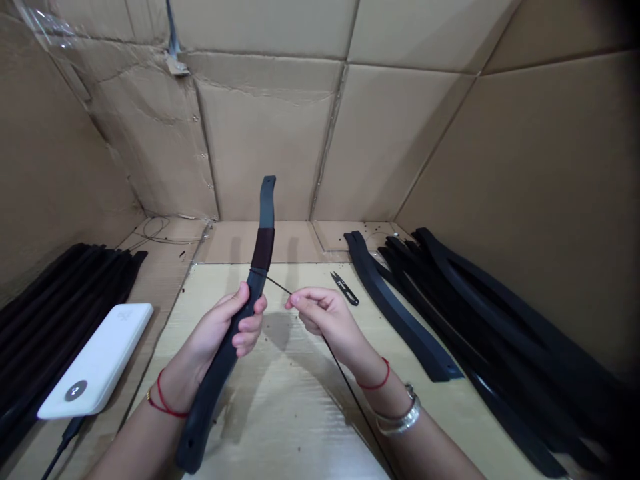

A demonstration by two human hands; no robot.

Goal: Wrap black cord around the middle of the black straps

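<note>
My left hand (pixel 227 327) is closed around a curved black strip (pixel 215 373) with a hole near each end, holding it tilted up from the work surface. A dark brown cord wrapping (pixel 263 249) covers a band of the strip above my fingers. From the lower edge of that band a thin dark cord (pixel 278 285) runs to my right hand (pixel 325 313). The thumb and fingertips there pinch the cord, and its tail hangs down past my right wrist. Small black thread snips (pixel 345 288) lie beyond my right hand, untouched.
More curved black strips (pixel 400 300) lie on the right, many in a heap (pixel 480 320). On the left are dark strips (pixel 65 287) and a white power bank (pixel 100 360) with a cable. Cardboard walls (pixel 270 133) enclose the back and sides. Loose thin cord (pixel 160 230) lies at back left.
</note>
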